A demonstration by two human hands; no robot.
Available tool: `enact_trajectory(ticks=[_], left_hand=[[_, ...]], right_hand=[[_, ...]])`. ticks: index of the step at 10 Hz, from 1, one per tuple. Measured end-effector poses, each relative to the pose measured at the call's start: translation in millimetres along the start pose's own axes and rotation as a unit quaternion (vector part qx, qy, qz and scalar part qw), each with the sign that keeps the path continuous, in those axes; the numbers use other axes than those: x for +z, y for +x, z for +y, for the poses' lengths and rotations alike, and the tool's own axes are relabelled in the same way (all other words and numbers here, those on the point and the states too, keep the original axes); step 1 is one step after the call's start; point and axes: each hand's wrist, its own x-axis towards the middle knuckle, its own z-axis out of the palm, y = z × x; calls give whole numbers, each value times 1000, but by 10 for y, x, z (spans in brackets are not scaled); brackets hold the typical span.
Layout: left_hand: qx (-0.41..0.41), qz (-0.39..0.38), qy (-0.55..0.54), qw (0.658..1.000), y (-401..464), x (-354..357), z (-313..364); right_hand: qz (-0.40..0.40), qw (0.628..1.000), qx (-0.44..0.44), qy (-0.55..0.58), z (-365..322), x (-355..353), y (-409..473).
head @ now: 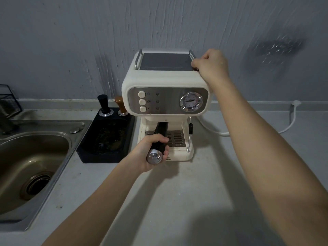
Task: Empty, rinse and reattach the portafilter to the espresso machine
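A cream espresso machine [165, 80] stands on the counter against the wall. The portafilter's black handle [160, 133] with a chrome end cap sticks out from under the machine's head, over the drip tray. Its basket end is hidden beneath the machine. My left hand [150, 153] is wrapped around the handle near the cap. My right hand [211, 65] is closed on the machine's top right corner, at the chrome rail.
A black knock box [106, 137] with coffee residue sits left of the machine, holding two tampers at its back. A steel sink [35, 153] lies at the far left. The steam wand [190, 135] hangs on the machine's right. A white power cord [287, 128] runs to a wall plug.
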Motion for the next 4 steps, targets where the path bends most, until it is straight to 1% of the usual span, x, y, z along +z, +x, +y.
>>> enact_trajectory(ticks=[1,2,3,4], left_hand=[[-1,-12,32,999,-22,-22,50],[-1,-13,147,989,-87,-46,168],[16,14,466,884,-189,-46,443],[30,20,614,789,-377,-6,827]], right_hand=[[-7,1000,-5,-14,-17,-12,6],[-59,996,-18,-63,-79,-79,-1],[-154,980,-25,-121,-159,-233,43],[-251,957,24,-142,-297,-496,14]])
